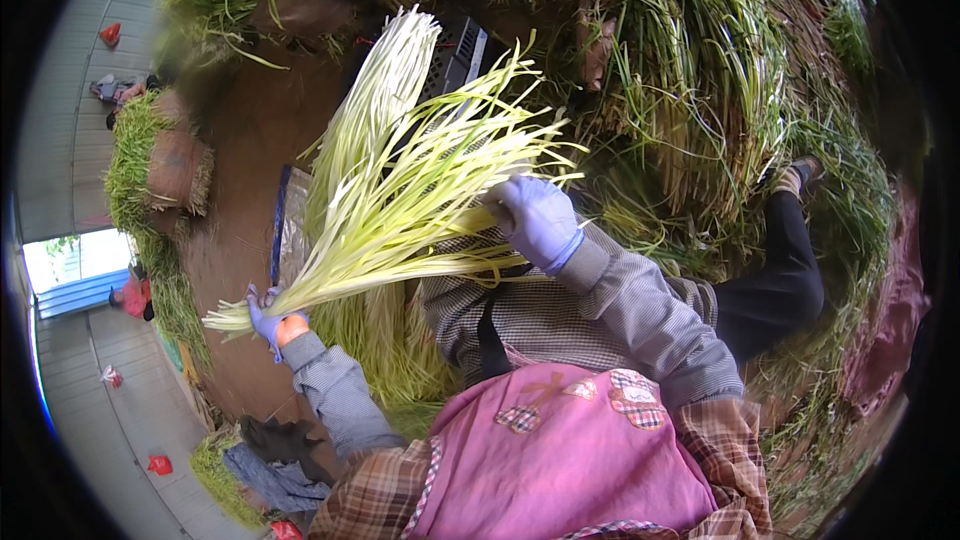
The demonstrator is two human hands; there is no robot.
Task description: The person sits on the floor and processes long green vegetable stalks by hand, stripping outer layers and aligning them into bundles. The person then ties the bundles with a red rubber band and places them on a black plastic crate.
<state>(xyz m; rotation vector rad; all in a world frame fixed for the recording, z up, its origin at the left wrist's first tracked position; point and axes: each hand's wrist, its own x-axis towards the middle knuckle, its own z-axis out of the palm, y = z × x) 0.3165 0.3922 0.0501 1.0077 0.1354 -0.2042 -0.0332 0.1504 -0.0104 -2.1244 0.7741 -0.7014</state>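
Note:
My left hand (265,319), in a thin purple glove, grips the pale stem ends of a fanned bunch of long yellow-green leaves (405,221), perhaps blanched chives. The bunch spreads up and right across my lap. My right hand (534,221), gloved alike, is at the leaf side of the bunch, fingers curled at strands along its lower right edge; its fingertips are partly hidden, so its hold is unclear. Behind the held leaves lies another bundle with white stems (397,52) pointing up, beside a black plastic crate (455,56). More yellow leaves (382,352) hang below the bunch.
A large heap of green leafy stalks (697,75) stands at the upper right, with loose leaves around my outstretched leg (780,277). Wrapped bundles (180,169) line the brown floor (244,112) at left. A person in red (133,295) is far left.

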